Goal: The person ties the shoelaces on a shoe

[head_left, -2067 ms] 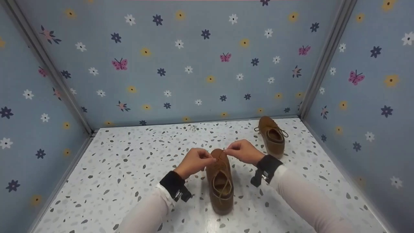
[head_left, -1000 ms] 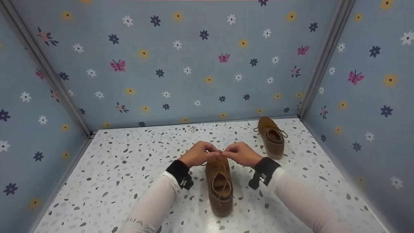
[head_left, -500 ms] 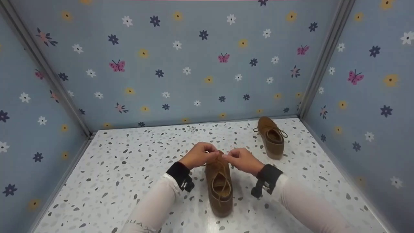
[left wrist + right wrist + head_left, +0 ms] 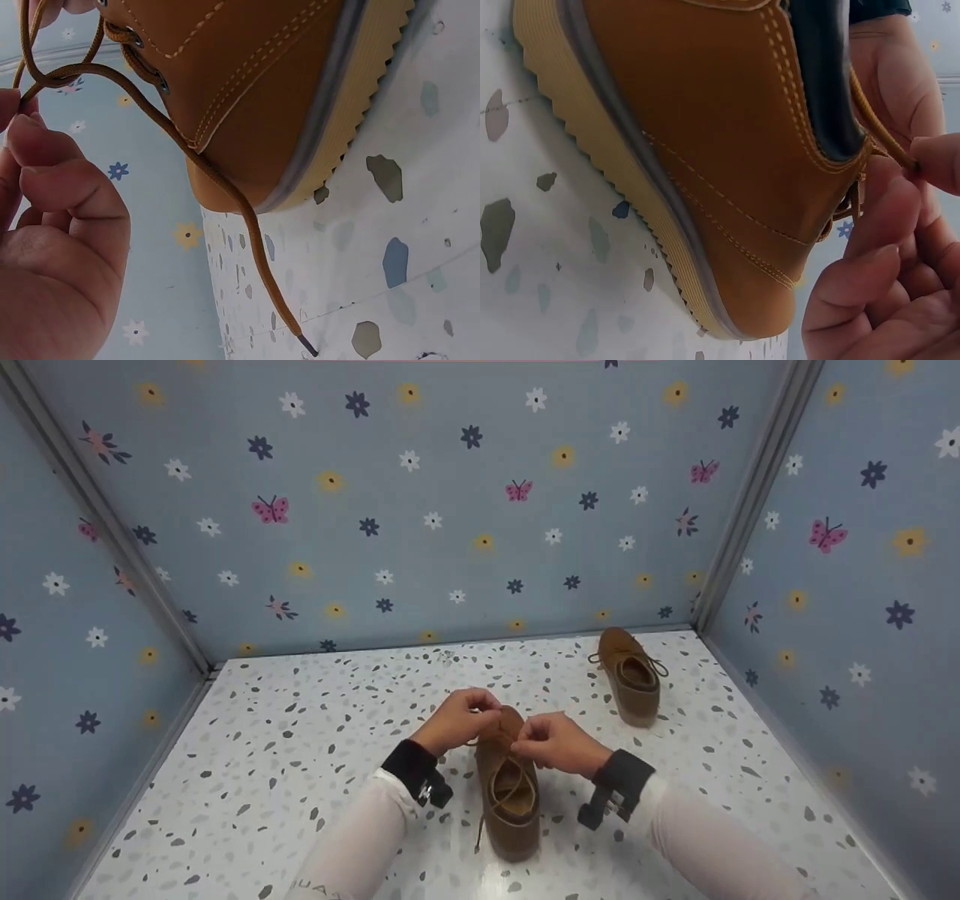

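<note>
A brown lace-up shoe [image 4: 514,840] stands on the speckled surface, toe pointing away from me. Over its front, my left hand [image 4: 457,721] pinches the shoelace [image 4: 161,116] between thumb and fingertips. In the left wrist view the lace makes a loop by those fingers, and one tipped end hangs past the toe. My right hand [image 4: 559,744], slightly nearer the shoe's opening, pinches another stretch of lace [image 4: 881,131] between thumb and index finger. Lace also crosses the opening, and an end dangles along the shoe's left side. The fingers partly hide the eyelets in the head view.
A matching brown shoe [image 4: 637,706], its laces tied in a bow, stands at the back right near the corner. Blue flowered panels [image 4: 420,555] enclose the white speckled surface [image 4: 300,750] at the back and both sides.
My left hand has shifted forward and right toward the toe, still pinching lace. My right hand has drawn back toward the shoe's opening. A lace end now dangles at the shoe's left side.
</note>
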Action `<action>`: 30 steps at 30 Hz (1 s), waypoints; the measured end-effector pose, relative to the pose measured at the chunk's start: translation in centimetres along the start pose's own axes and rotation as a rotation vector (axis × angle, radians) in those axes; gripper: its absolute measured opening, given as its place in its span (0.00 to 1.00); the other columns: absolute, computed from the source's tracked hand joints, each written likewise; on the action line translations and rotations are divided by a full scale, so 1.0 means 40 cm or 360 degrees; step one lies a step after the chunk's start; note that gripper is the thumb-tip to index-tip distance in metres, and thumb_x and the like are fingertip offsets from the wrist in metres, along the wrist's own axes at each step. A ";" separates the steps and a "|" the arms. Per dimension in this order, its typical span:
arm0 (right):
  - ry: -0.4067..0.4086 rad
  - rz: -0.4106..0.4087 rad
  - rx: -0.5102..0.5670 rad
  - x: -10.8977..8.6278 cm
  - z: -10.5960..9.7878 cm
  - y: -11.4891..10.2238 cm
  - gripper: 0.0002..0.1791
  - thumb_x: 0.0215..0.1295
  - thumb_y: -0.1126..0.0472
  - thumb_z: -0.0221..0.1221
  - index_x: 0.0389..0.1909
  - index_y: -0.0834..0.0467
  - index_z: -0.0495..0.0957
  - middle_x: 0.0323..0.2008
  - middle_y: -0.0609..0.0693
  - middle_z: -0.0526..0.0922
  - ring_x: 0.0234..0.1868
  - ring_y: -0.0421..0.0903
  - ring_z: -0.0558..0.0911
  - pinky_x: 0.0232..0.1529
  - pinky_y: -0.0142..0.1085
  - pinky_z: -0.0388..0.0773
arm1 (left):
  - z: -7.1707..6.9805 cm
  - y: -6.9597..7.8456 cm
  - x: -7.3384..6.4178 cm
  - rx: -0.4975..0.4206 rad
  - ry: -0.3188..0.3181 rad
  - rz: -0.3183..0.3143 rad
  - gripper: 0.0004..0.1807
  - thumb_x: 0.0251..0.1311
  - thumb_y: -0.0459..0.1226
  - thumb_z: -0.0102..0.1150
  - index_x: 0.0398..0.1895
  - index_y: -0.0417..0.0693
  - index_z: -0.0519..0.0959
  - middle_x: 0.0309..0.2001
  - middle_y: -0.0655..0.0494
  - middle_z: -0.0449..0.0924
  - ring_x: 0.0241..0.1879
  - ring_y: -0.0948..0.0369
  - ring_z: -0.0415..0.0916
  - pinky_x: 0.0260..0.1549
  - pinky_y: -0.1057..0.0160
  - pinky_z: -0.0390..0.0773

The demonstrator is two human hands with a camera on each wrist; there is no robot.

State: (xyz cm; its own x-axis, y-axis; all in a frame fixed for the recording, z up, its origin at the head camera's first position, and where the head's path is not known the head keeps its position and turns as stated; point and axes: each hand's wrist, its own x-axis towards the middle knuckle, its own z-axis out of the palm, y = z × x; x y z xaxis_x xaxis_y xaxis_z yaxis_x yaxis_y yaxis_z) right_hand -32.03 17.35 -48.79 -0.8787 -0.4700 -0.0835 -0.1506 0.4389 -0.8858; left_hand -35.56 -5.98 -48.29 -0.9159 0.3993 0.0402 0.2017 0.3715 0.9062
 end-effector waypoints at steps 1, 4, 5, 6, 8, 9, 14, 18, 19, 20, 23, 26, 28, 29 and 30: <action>0.0008 0.0007 0.0038 -0.001 0.000 0.002 0.07 0.68 0.55 0.66 0.33 0.54 0.82 0.25 0.42 0.81 0.25 0.39 0.76 0.29 0.33 0.74 | -0.001 -0.001 -0.002 -0.0026 0.0008 -0.0001 0.06 0.67 0.40 0.63 0.41 0.49 0.84 0.43 0.56 0.82 0.40 0.61 0.78 0.37 0.64 0.80; 0.0045 0.0022 0.0158 -0.002 -0.001 0.005 0.05 0.67 0.58 0.66 0.36 0.55 0.82 0.25 0.43 0.83 0.23 0.39 0.74 0.28 0.32 0.73 | -0.003 -0.003 -0.009 -0.0107 0.0022 -0.0010 0.06 0.65 0.38 0.62 0.41 0.48 0.82 0.43 0.56 0.80 0.36 0.61 0.76 0.32 0.65 0.78; 0.0057 0.0027 0.0196 -0.003 -0.001 0.006 0.05 0.67 0.59 0.66 0.38 0.56 0.82 0.25 0.43 0.83 0.22 0.39 0.74 0.28 0.32 0.72 | -0.003 -0.002 -0.011 -0.0134 0.0028 -0.0008 0.05 0.64 0.37 0.61 0.41 0.48 0.81 0.42 0.57 0.79 0.35 0.61 0.76 0.31 0.65 0.78; 0.0066 0.0031 0.0233 -0.005 -0.001 0.006 0.05 0.68 0.60 0.65 0.40 0.56 0.81 0.24 0.43 0.82 0.22 0.39 0.73 0.27 0.32 0.72 | -0.004 -0.003 -0.013 -0.0159 0.0036 -0.0004 0.05 0.64 0.37 0.60 0.41 0.47 0.80 0.41 0.58 0.79 0.34 0.61 0.76 0.31 0.65 0.78; 0.0075 0.0037 0.0311 -0.007 0.001 0.005 0.07 0.69 0.60 0.63 0.45 0.57 0.81 0.24 0.43 0.81 0.22 0.39 0.72 0.27 0.32 0.71 | -0.005 -0.003 -0.017 -0.0242 0.0043 -0.0002 0.05 0.64 0.35 0.58 0.41 0.48 0.79 0.37 0.59 0.78 0.31 0.62 0.73 0.29 0.65 0.76; 0.0077 0.0038 0.0352 -0.008 0.002 0.004 0.08 0.70 0.60 0.63 0.46 0.58 0.81 0.24 0.43 0.80 0.21 0.39 0.72 0.27 0.32 0.70 | -0.006 -0.004 -0.019 -0.0293 0.0049 0.0004 0.05 0.64 0.34 0.57 0.41 0.47 0.79 0.36 0.59 0.77 0.29 0.62 0.72 0.29 0.65 0.74; 0.0117 0.0033 0.0504 -0.004 0.007 0.007 0.10 0.72 0.58 0.63 0.47 0.60 0.82 0.24 0.41 0.78 0.21 0.38 0.71 0.26 0.31 0.70 | -0.008 0.001 -0.033 -0.0571 0.0083 0.0018 0.06 0.66 0.33 0.55 0.43 0.42 0.77 0.30 0.60 0.73 0.25 0.63 0.68 0.27 0.65 0.70; 0.0138 0.0050 0.0557 0.004 0.007 0.012 0.15 0.71 0.57 0.65 0.49 0.64 0.82 0.23 0.41 0.77 0.20 0.37 0.70 0.24 0.30 0.69 | -0.007 -0.001 -0.044 -0.0706 0.0103 0.0047 0.05 0.69 0.33 0.56 0.44 0.40 0.76 0.30 0.61 0.73 0.24 0.64 0.66 0.26 0.67 0.68; 0.0138 0.0058 0.0560 0.006 0.008 0.014 0.15 0.71 0.57 0.65 0.49 0.65 0.82 0.23 0.40 0.77 0.20 0.37 0.70 0.24 0.30 0.69 | -0.006 -0.004 -0.048 -0.0739 0.0106 0.0055 0.05 0.69 0.33 0.56 0.44 0.40 0.76 0.29 0.61 0.73 0.24 0.64 0.66 0.26 0.67 0.67; 0.0135 0.0068 0.0560 0.008 0.008 0.016 0.16 0.71 0.56 0.65 0.50 0.65 0.82 0.23 0.40 0.77 0.20 0.37 0.70 0.24 0.29 0.69 | -0.005 -0.007 -0.051 -0.0774 0.0109 0.0063 0.06 0.69 0.32 0.56 0.44 0.39 0.75 0.28 0.61 0.72 0.24 0.64 0.65 0.25 0.67 0.66; 0.0120 0.0087 0.0513 0.013 0.009 0.026 0.16 0.70 0.56 0.66 0.51 0.64 0.83 0.24 0.40 0.78 0.20 0.37 0.70 0.24 0.29 0.68 | -0.002 -0.016 -0.062 -0.0887 0.0127 0.0086 0.07 0.69 0.32 0.57 0.45 0.36 0.74 0.24 0.61 0.70 0.22 0.64 0.64 0.24 0.67 0.65; 0.0091 0.0086 0.0382 0.016 0.010 0.035 0.13 0.70 0.55 0.66 0.49 0.58 0.86 0.26 0.41 0.81 0.21 0.37 0.71 0.25 0.30 0.69 | 0.002 -0.025 -0.073 -0.0963 0.0151 0.0100 0.07 0.70 0.31 0.57 0.45 0.35 0.74 0.21 0.60 0.69 0.21 0.63 0.64 0.24 0.67 0.65; 0.0066 0.0070 0.0276 0.016 0.010 0.038 0.11 0.71 0.55 0.65 0.48 0.55 0.87 0.28 0.41 0.83 0.21 0.37 0.72 0.26 0.30 0.70 | 0.004 -0.030 -0.079 -0.0983 0.0169 0.0108 0.06 0.71 0.31 0.56 0.45 0.35 0.73 0.21 0.60 0.69 0.20 0.63 0.64 0.24 0.66 0.65; 0.0054 0.0061 0.0225 0.017 0.009 0.039 0.10 0.72 0.55 0.65 0.48 0.54 0.87 0.29 0.42 0.83 0.22 0.37 0.72 0.26 0.30 0.71 | 0.005 -0.031 -0.081 -0.0987 0.0177 0.0113 0.06 0.71 0.30 0.56 0.45 0.35 0.73 0.21 0.60 0.69 0.20 0.63 0.64 0.24 0.66 0.65; 0.0043 0.0048 0.0174 0.017 0.008 0.039 0.10 0.72 0.55 0.64 0.49 0.52 0.88 0.30 0.42 0.84 0.22 0.37 0.72 0.26 0.30 0.71 | 0.006 -0.032 -0.082 -0.0990 0.0186 0.0123 0.06 0.71 0.30 0.56 0.45 0.35 0.73 0.21 0.60 0.68 0.20 0.63 0.64 0.25 0.66 0.64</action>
State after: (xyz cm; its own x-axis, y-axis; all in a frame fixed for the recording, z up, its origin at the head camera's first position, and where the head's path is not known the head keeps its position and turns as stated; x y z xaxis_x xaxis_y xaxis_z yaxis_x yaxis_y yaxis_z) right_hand -32.70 17.46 -50.39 -0.8941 -0.4365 -0.0999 -0.0751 0.3659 -0.9276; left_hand -32.72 -7.58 -49.67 -0.9457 0.2984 0.1290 0.0617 -0.2247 0.9725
